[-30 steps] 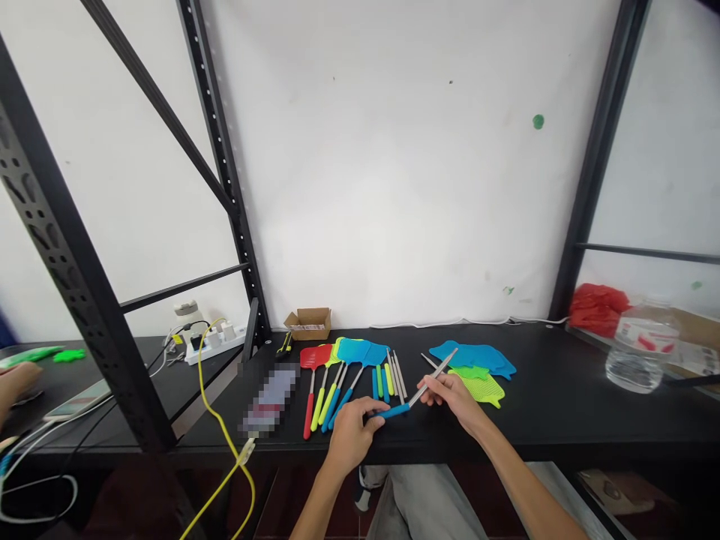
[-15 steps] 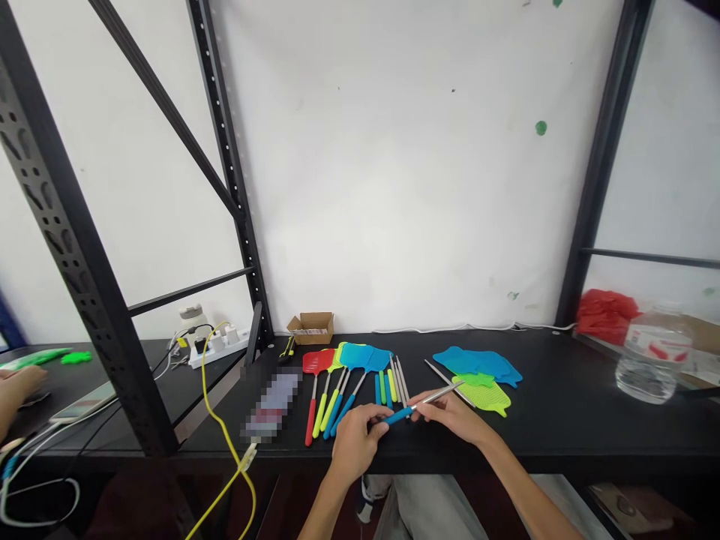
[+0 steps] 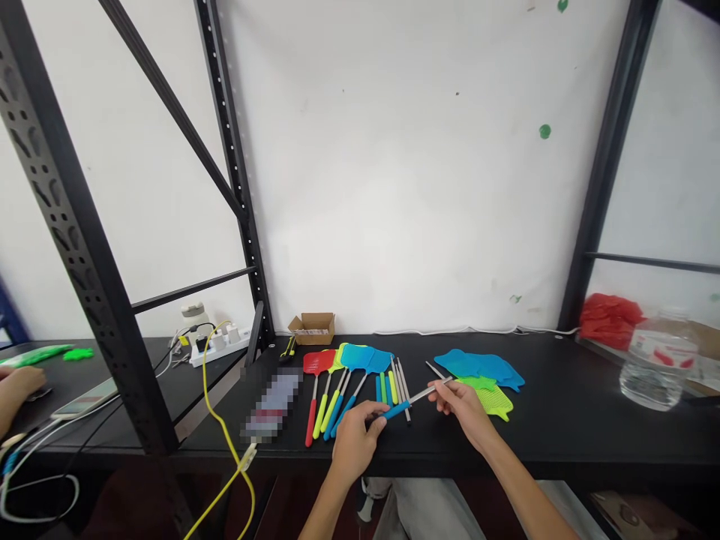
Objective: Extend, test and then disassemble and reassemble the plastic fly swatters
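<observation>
My left hand is closed on the blue handle of a fly swatter rod, held just above the table's front. My right hand pinches the metal rod close to its far end, and the rod runs into the handle. No swatter head is on it. Beyond my left hand lie several fly swatters with heads on, among them a red one and a blue one. Loose handles and bare metal rods lie beside them. Past my right hand rest loose blue heads and yellow-green heads.
A phone with a blurred screen lies left, a yellow cable near it. Behind stand a small cardboard box and a power strip. A water bottle stands right. Another person's hand shows far left.
My right hand has slid right along the rod, from beside the handle to near the rod's tip. More of the metal shows between my hands. My left hand keeps its hold.
</observation>
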A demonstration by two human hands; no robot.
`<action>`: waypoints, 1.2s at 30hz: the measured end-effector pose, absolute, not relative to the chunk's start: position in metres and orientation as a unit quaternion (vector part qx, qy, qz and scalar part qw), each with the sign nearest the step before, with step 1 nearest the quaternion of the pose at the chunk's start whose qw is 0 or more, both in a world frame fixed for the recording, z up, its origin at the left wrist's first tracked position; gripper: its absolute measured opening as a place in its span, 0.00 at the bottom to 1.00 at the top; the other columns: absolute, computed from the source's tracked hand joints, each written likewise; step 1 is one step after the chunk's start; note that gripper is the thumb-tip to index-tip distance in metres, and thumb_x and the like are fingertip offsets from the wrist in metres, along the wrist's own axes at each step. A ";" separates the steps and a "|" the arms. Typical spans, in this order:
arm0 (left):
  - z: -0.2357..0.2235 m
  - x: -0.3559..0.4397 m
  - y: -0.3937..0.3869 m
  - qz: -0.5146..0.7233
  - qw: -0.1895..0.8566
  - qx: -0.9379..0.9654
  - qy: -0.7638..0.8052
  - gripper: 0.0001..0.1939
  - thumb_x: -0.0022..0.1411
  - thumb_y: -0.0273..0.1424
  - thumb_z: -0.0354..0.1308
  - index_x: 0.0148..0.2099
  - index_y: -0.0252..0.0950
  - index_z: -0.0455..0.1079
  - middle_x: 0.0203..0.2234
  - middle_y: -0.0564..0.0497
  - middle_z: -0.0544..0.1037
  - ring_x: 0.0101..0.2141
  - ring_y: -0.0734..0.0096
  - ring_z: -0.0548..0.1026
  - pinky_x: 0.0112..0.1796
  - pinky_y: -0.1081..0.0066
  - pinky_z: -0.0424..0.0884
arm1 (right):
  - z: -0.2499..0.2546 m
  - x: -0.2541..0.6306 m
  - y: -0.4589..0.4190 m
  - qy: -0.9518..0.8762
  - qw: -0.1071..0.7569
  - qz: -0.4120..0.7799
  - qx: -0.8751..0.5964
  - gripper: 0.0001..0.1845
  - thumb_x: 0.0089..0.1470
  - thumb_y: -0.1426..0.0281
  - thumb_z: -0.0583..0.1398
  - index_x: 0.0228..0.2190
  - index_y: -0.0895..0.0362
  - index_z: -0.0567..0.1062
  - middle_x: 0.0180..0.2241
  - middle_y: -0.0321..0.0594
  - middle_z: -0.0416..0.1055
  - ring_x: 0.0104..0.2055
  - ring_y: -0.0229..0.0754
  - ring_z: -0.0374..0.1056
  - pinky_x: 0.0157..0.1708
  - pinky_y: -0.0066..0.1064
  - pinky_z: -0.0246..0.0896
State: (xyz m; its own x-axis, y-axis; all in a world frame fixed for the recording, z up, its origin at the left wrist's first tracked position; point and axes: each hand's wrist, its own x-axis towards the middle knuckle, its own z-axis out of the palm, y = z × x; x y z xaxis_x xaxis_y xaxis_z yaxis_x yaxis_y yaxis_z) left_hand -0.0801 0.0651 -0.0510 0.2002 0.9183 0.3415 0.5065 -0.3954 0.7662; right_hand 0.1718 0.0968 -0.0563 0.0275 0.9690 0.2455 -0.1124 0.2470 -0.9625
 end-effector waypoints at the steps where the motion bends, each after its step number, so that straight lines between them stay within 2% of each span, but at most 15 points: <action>1: -0.051 -0.080 0.065 0.405 0.257 0.732 0.485 0.14 0.62 0.33 0.53 0.47 0.43 0.76 0.41 0.51 0.79 0.43 0.63 0.75 0.44 0.68 0.70 | -0.057 0.171 0.097 -0.539 0.578 0.452 -0.414 0.23 0.50 0.51 0.64 0.31 0.60 0.80 0.27 0.45 0.74 0.24 0.38 0.62 0.24 0.30 0.53; 6: -0.052 -0.080 0.064 0.414 0.263 0.732 0.472 0.14 0.61 0.31 0.53 0.47 0.42 0.76 0.42 0.51 0.79 0.43 0.63 0.75 0.45 0.68 0.69 | -0.059 0.172 0.096 -0.570 0.551 0.440 -0.421 0.22 0.53 0.52 0.62 0.22 0.58 0.76 0.22 0.42 0.72 0.23 0.38 0.63 0.25 0.30 0.54; 11: -0.051 -0.081 0.063 0.411 0.263 0.733 0.474 0.14 0.61 0.31 0.54 0.47 0.43 0.76 0.42 0.52 0.79 0.44 0.64 0.75 0.45 0.68 0.69 | -0.057 0.170 0.095 -0.593 0.539 0.423 -0.424 0.27 0.55 0.53 0.61 0.14 0.58 0.70 0.18 0.38 0.65 0.22 0.37 0.61 0.26 0.30 0.53; 15: -0.047 -0.080 0.060 0.408 0.256 0.734 0.478 0.14 0.62 0.34 0.54 0.47 0.44 0.76 0.42 0.52 0.79 0.44 0.64 0.75 0.44 0.70 0.69 | -0.056 0.169 0.095 -0.584 0.540 0.433 -0.424 0.25 0.54 0.53 0.61 0.17 0.57 0.71 0.18 0.38 0.66 0.22 0.37 0.61 0.25 0.31 0.52; 18: -0.043 -0.080 0.056 0.411 0.236 0.742 0.475 0.15 0.64 0.37 0.52 0.49 0.45 0.75 0.41 0.52 0.79 0.43 0.64 0.75 0.43 0.70 0.69 | -0.058 0.171 0.096 -0.566 0.548 0.457 -0.412 0.20 0.52 0.53 0.63 0.26 0.58 0.76 0.24 0.42 0.72 0.25 0.40 0.63 0.25 0.31 0.53; 20: -0.041 -0.079 0.055 0.414 0.231 0.743 0.473 0.16 0.66 0.40 0.51 0.50 0.45 0.75 0.42 0.51 0.79 0.43 0.63 0.75 0.43 0.70 0.69 | -0.058 0.172 0.096 -0.557 0.554 0.469 -0.403 0.20 0.49 0.53 0.65 0.35 0.58 0.78 0.27 0.43 0.75 0.26 0.41 0.64 0.25 0.32 0.53; 22: -0.040 -0.079 0.055 0.412 0.232 0.744 0.471 0.18 0.67 0.42 0.48 0.50 0.44 0.75 0.43 0.51 0.79 0.44 0.63 0.75 0.43 0.70 0.69 | -0.058 0.173 0.096 -0.551 0.564 0.472 -0.395 0.22 0.48 0.54 0.66 0.38 0.57 0.77 0.29 0.44 0.76 0.27 0.42 0.65 0.25 0.32 0.53; 25: -0.040 -0.079 0.056 0.408 0.230 0.749 0.470 0.22 0.68 0.44 0.45 0.48 0.42 0.76 0.44 0.50 0.79 0.45 0.61 0.75 0.44 0.69 0.69 | -0.058 0.174 0.096 -0.546 0.571 0.469 -0.394 0.22 0.46 0.54 0.67 0.37 0.57 0.76 0.30 0.45 0.76 0.26 0.42 0.65 0.24 0.32 0.53; 30: -0.044 -0.082 0.059 0.409 0.229 0.749 0.469 0.21 0.67 0.44 0.47 0.47 0.40 0.77 0.43 0.49 0.80 0.45 0.60 0.76 0.44 0.69 0.69 | -0.059 0.175 0.095 -0.564 0.550 0.455 -0.416 0.21 0.46 0.53 0.67 0.33 0.58 0.76 0.26 0.43 0.74 0.25 0.41 0.64 0.24 0.32 0.54; 36: -0.046 -0.084 0.059 0.394 0.211 0.759 0.473 0.19 0.67 0.42 0.49 0.45 0.40 0.78 0.41 0.48 0.80 0.43 0.60 0.76 0.41 0.70 0.69 | -0.057 0.174 0.092 -0.609 0.506 0.432 -0.432 0.22 0.49 0.51 0.64 0.22 0.56 0.70 0.20 0.38 0.69 0.24 0.40 0.62 0.26 0.33 0.53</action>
